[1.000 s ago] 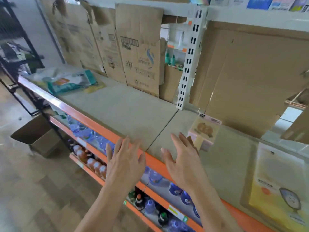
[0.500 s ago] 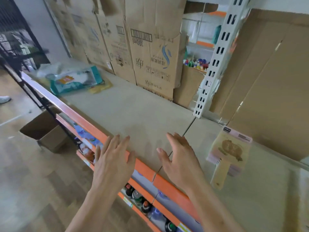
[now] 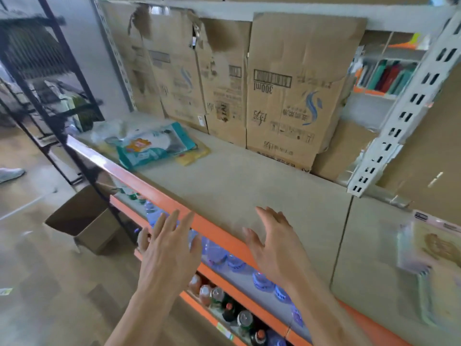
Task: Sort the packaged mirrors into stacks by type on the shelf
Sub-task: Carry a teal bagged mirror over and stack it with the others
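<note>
While both hands hover flat and released, holding nothing, the question is which way the next package lies from them. The left hand (image 3: 167,248) hangs just off the orange front rail (image 3: 214,227), fingers spread, and the right hand (image 3: 272,245) floats over the near edge of the shelf (image 3: 249,186), fingers straight and pointing to the far side. An unsorted heap sits well apart at the far left end: a teal packet (image 3: 154,146) on top, with a yellow packet (image 3: 192,156) poking out on its right. The teal packet's long side seems angled across the shelf rather than square to the rail. The left hand is the nearer one to that heap. A pink-carded mirror stack (image 3: 429,243) lies at the right, blurred, closer to the right hand. My guess is a leftward reach comes next.
</note>
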Available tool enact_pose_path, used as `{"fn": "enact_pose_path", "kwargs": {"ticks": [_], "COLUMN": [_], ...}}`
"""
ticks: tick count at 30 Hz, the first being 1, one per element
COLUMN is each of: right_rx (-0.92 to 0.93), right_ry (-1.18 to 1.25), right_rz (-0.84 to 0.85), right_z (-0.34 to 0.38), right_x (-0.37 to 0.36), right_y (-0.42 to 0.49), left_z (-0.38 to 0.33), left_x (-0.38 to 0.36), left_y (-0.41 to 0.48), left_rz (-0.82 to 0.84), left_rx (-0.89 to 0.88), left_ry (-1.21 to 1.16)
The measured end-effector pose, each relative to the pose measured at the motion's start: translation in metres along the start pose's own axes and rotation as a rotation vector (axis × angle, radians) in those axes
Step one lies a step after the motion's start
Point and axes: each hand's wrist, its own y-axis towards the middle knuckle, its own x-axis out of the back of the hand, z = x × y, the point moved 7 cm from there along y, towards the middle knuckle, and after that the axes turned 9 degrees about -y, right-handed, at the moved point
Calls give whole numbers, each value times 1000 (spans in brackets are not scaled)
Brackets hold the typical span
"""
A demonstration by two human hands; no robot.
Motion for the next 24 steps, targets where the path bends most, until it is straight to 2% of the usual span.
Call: {"fn": "enact_pose_path", "kwargs": {"ticks": [9, 24], "right_rx": [-73, -95], "right_ry": [5, 30], "right_rz": [-40, -115], "right_z": [44, 79], "right_x": [-28, -44], "right_y": [7, 49], "left_z": [65, 109], "left_x": [19, 18], "left_y": [25, 82], "left_rz": [61, 102], "left_rx": [-41, -62], "left_ry": [12, -38]}}
